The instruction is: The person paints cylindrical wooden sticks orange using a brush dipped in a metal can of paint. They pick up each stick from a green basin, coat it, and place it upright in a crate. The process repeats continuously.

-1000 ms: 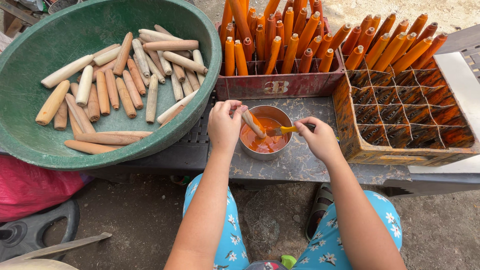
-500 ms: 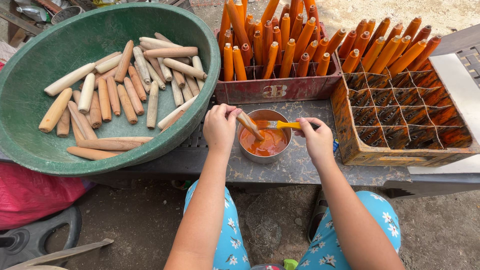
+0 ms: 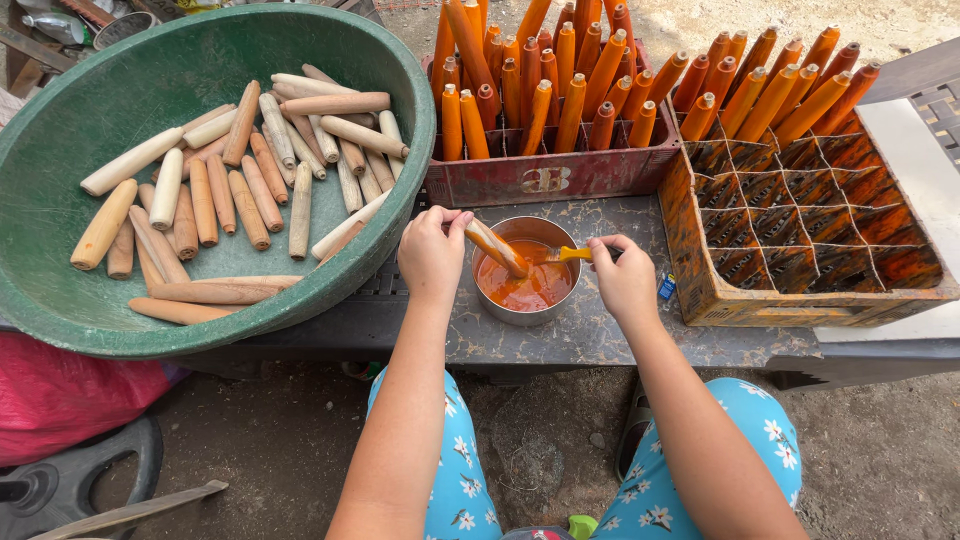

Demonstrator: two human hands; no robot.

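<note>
My left hand (image 3: pixel 432 252) grips a wooden handle (image 3: pixel 497 247) and holds it slanted into a small metal bowl of orange paint (image 3: pixel 524 284). Its lower end is coated orange. My right hand (image 3: pixel 624 277) holds a yellow-handled brush (image 3: pixel 562 254) whose tip reaches over the bowl toward the wooden handle. The bowl stands on a dark tabletop (image 3: pixel 600 340) between both hands.
A big green basin (image 3: pixel 60 230) at left holds several bare wooden handles (image 3: pixel 250 170). A red crate (image 3: pixel 545 175) behind the bowl is packed with orange-painted handles. An orange divided crate (image 3: pixel 800 240) at right is partly filled along its far row. Dirt ground lies below.
The view has shifted slightly. My left hand has turned the wooden handle a little in the bowl while the brush stays against it.
</note>
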